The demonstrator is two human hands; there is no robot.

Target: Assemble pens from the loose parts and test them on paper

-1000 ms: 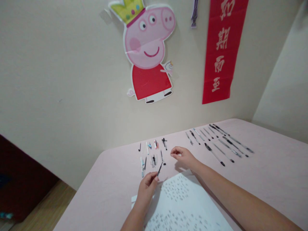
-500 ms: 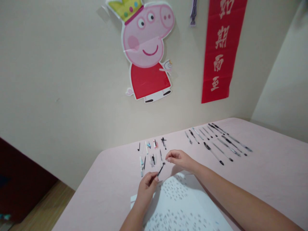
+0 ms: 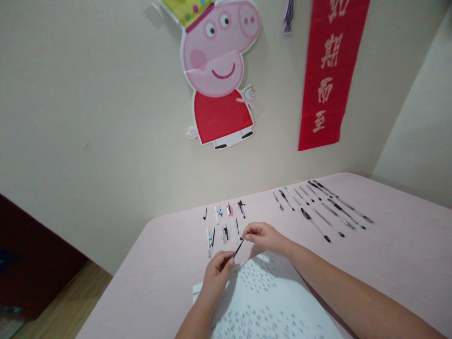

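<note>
- Head view: my left hand (image 3: pixel 216 272) is clamped on a dark, slim stick (image 3: pixel 238 247), pinching its near end between thumb and fingers.
- The stick slants up and away from that grip, running across the gap between my two hands.
- My right hand (image 3: pixel 263 235) has its fingertips drawn together at the stick's far end; I cannot tell whether they grip the stick itself or something tiny there.
- Under and between my forearms lies white paper (image 3: pixel 264 301) covered in rows of small dark writing, too blurred for me to read.
- Just beyond my left hand, a pale blue and white pen part (image 3: pixel 208 244) lies beside a black stick (image 3: pixel 213 238).
- Ahead of the gap between my hands are a clear part with a black piece (image 3: pixel 226 232) and another thin black stick (image 3: pixel 237 227).
- Farther out beyond my left hand sit a white and blue part (image 3: pixel 216 215), a pink one (image 3: pixel 229 210) and a black one (image 3: pixel 241 208).
- Well to the right of my right hand, pens lie slanted in two rows, a black-capped pen (image 3: pixel 315 225) being the nearest.
- All this rests on a pink worktop (image 3: pixel 391 263).
- On the wall ahead of my hands are a pig cut-out (image 3: pixel 222 115) and, farther right, a red banner (image 3: pixel 328 75).
</note>
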